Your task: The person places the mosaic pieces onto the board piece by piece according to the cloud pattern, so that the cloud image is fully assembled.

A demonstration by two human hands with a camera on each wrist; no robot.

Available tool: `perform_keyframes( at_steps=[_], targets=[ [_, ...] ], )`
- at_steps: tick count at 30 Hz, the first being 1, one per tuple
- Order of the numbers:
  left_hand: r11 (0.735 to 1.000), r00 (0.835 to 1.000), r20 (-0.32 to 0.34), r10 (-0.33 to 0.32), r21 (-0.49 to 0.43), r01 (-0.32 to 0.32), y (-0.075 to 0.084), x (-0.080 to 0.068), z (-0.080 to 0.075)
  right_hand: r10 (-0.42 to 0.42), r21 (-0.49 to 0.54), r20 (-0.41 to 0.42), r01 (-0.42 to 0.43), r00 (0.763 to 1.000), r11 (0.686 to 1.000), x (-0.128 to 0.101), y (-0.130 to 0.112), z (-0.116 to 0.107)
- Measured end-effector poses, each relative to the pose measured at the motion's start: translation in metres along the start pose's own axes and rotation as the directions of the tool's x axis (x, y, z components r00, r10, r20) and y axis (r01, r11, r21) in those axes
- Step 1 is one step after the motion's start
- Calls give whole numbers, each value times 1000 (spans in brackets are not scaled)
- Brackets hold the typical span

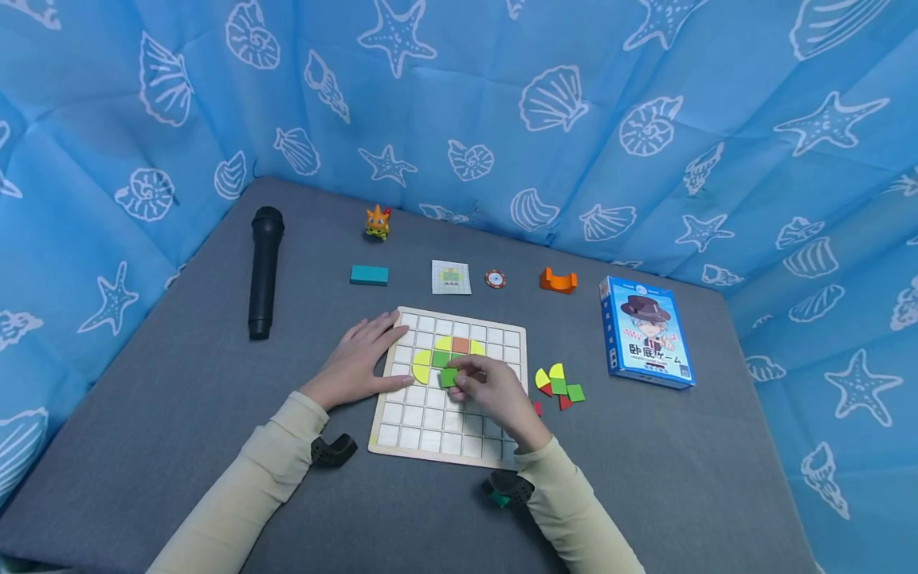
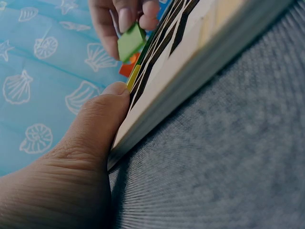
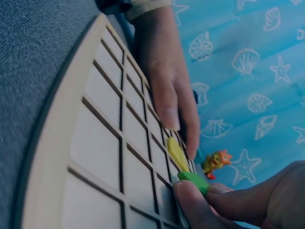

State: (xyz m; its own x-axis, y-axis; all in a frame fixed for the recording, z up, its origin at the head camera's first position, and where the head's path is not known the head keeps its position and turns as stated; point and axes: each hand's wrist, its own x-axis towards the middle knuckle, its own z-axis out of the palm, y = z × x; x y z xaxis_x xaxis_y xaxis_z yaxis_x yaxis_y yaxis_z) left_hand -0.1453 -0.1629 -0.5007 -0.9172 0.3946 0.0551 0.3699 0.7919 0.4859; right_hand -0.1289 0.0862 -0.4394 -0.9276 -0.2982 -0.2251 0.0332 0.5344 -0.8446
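A person sits at a grey worktop [image 1: 179, 414] with a wooden grid board [image 1: 437, 430] in front of them. The right hand [image 1: 495, 395] pinches a small green square piece [image 1: 448, 377] between its thumb and fingertips and holds it just over the squares in the middle of the board. In the right wrist view the green piece sits tight between the fingertips [image 3: 190, 198], right above the board. The left hand [image 1: 358, 359] lies flat with its fingers spread out, resting on the left edge of the board and the worktop, and its thumb presses against the side of the board. On the board there are already some pieces next to each other: a yellow half round piece [image 1: 421, 365], a green square [image 1: 441, 359] and an orange square [image 1: 460, 345]. Just to the right of the board is a little heap of loose pieces [image 1: 559, 387] in yellow, green and red. Further right lies a blue game box [image 1: 645, 331] with a picture of someone in a hat. Behind the board, in a row, are a teal block [image 1: 369, 275], a small pattern card [image 1: 451, 277], a round chip [image 1: 495, 279] and an orange holder [image 1: 558, 281]. A black microphone [image 1: 264, 271] lies on the left, and a small orange toy figure [image 1: 377, 222] stands near the back. A blue cloth with shells and starfish [image 1: 574, 119] hangs all around.
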Motion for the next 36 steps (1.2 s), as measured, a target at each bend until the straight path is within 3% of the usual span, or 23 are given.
perform_keyframes(
  at_steps=[9,17,36],
  targets=[
    [1000,1000,4,-7,1,7,-1,0,0,11,56,35,-13,999,998,6,0,8],
    [1000,1000,-4,-1,13,1,0,0,2,-18,-25,33,19,999,1000,6,0,9],
    [1000,1000,-10,2,1,-2,-1,0,3,-56,-111,43,60,998,992,7,-4,11]
  ],
)
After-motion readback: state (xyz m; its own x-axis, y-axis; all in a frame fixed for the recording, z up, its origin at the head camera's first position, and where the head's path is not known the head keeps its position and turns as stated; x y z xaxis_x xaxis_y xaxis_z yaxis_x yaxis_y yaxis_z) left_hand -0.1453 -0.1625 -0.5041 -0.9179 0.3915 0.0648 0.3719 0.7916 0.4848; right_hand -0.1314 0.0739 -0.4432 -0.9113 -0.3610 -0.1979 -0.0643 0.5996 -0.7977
